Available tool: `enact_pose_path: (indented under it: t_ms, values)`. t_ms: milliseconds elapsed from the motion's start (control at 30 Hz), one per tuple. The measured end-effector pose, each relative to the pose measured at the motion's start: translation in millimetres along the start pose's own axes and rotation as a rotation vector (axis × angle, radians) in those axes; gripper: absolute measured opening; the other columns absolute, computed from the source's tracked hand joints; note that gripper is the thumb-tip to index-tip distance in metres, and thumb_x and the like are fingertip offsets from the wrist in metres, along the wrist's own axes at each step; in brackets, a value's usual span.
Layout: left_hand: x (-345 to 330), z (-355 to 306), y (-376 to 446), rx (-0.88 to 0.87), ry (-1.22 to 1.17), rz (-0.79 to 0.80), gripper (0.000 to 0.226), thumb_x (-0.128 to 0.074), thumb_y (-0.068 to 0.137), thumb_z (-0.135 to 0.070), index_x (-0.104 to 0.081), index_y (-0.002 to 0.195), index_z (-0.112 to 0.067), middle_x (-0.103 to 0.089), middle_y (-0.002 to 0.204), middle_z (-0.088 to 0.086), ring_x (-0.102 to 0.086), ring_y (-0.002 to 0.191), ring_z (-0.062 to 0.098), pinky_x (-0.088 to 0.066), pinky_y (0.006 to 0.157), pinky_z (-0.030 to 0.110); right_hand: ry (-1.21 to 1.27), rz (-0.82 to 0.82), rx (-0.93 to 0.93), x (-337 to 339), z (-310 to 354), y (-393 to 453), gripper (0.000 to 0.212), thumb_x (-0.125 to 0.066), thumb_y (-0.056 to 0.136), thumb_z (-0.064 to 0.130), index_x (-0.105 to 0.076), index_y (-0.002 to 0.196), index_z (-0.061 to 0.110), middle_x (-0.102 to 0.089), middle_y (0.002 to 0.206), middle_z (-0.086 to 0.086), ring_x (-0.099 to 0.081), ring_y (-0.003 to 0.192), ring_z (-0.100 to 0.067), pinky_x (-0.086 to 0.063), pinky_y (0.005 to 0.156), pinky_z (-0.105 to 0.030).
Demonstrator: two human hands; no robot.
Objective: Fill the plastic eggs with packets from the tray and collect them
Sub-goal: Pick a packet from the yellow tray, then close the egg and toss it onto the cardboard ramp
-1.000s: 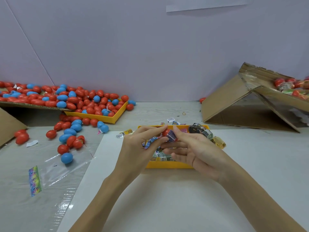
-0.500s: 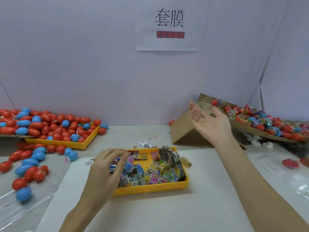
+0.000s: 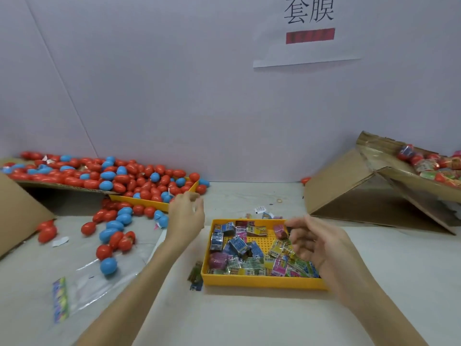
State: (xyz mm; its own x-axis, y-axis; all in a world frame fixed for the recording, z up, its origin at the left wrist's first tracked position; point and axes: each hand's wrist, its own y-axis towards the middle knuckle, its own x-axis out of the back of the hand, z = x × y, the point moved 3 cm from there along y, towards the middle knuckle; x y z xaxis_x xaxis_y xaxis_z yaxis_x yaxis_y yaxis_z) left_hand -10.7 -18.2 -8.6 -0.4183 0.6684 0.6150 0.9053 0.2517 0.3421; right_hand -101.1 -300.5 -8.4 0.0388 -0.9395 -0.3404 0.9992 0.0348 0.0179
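Both hands have moved: the right hand [image 3: 316,243] came back from the cardboard ramp [image 3: 354,181] to the yellow plastic tray [image 3: 262,282] of foil packets [image 3: 239,245], fingers loosely apart; the left hand [image 3: 185,216] reaches toward the red and blue plastic eggs [image 3: 139,181] heaped at the tabletop's [image 3: 237,318] left, fingers relaxed.

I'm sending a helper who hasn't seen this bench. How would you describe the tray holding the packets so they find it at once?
Start from the white sheet covering the near middle of the table. The packet tray sits on it, directly below the wall sign, between the two hands. Unlike the other yellow tray at the back left, heaped with red and blue eggs, this one holds small printed foil packets.
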Motion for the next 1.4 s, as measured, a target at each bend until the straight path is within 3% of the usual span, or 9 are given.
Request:
enact_pose_path:
  t_ms: [367,533,633,767,867,967,1100,1267,1400]
  values:
    - [-13,40,126,0.070,0.680,0.426,0.049,-0.035,0.109,-0.044,-0.048,0.148,-0.017,-0.047,0.153,0.019,-0.034,0.143,0.042,-0.029,0.115,0.050,-0.568,-0.023,0.339,-14,-7,-8,0.033,-0.052,0.105,0.023,-0.074,0.082,0.016,-0.068,0.064,-0.004,-0.063,0.053,-0.014,-0.050,0.056,-0.019]
    - [-9,42,124,-0.110,0.819,0.235,0.037,-0.047,0.105,-0.042,-0.062,0.128,-0.017,-0.061,0.133,0.011,-0.047,0.128,0.036,-0.029,0.110,0.054,-0.546,-0.039,0.325,-9,-8,-2,0.035,-0.051,0.107,0.021,-0.073,0.081,0.014,-0.068,0.063,-0.004,-0.061,0.052,-0.016,-0.048,0.055,-0.020]
    - [0,27,98,-0.418,0.894,0.022,0.029,-0.058,0.103,-0.029,-0.063,0.120,-0.006,-0.060,0.119,0.016,-0.055,0.111,0.039,-0.039,0.097,0.055,-0.595,-0.047,0.309,-8,-10,-3,0.034,-0.051,0.107,0.023,-0.073,0.081,0.017,-0.069,0.064,-0.002,-0.063,0.054,-0.014,-0.049,0.056,-0.019]
    - [9,-9,46,-0.498,0.343,0.009,0.026,-0.070,0.096,-0.013,-0.066,0.118,0.001,-0.059,0.109,0.018,-0.062,0.092,0.036,-0.052,0.083,0.048,-0.811,-0.018,0.308,-6,-11,-3,0.023,-0.058,0.103,0.023,-0.072,0.085,0.025,-0.070,0.069,0.007,-0.065,0.063,-0.005,-0.049,0.058,-0.013]
    - [14,-37,-9,-0.400,-0.082,0.024,0.019,-0.071,0.093,-0.005,-0.074,0.111,-0.011,-0.066,0.106,0.005,-0.067,0.080,0.014,-0.053,0.082,0.015,-1.166,0.066,0.349,-5,-13,-1,0.006,-0.071,0.095,0.024,-0.073,0.092,0.028,-0.066,0.081,0.015,-0.062,0.078,0.001,-0.043,0.067,-0.007]
    - [14,-58,-54,-0.245,-0.421,0.206,0.014,-0.072,0.094,-0.011,-0.076,0.101,-0.023,-0.074,0.100,-0.007,-0.072,0.089,0.009,-0.055,0.082,0.016,-1.343,0.114,0.326,-6,-16,1,0.012,-0.081,0.085,0.037,-0.076,0.091,0.028,-0.055,0.078,0.018,-0.053,0.072,0.003,-0.036,0.063,-0.010]
    - [15,-70,-92,-0.343,-0.536,0.233,0.018,-0.081,0.088,-0.013,-0.072,0.103,-0.019,-0.074,0.098,-0.005,-0.073,0.094,0.015,-0.056,0.084,0.019,-1.396,0.100,0.212,-8,-13,5,0.023,-0.086,0.078,0.046,-0.074,0.089,0.030,-0.059,0.076,0.017,-0.054,0.070,0.003,-0.035,0.056,-0.011]
    - [3,-51,-103,-0.320,-0.533,0.375,0.061,-0.081,0.086,-0.006,-0.055,0.139,-0.022,-0.073,0.118,-0.007,-0.069,0.115,0.015,-0.054,0.098,0.024,-1.314,0.157,0.098,-9,-16,9,0.018,-0.086,0.083,0.027,-0.068,0.085,0.030,-0.069,0.076,0.011,-0.059,0.065,0.003,-0.039,0.053,-0.008]
    - [7,-48,-102,-0.354,-0.544,0.384,0.052,-0.078,0.089,-0.006,-0.061,0.134,-0.024,-0.072,0.121,-0.011,-0.067,0.119,0.017,-0.054,0.099,0.025,-1.308,0.135,0.156,-7,-16,5,0.005,-0.076,0.092,0.025,-0.075,0.097,0.025,-0.064,0.077,0.014,-0.055,0.064,0.004,-0.039,0.057,-0.009]
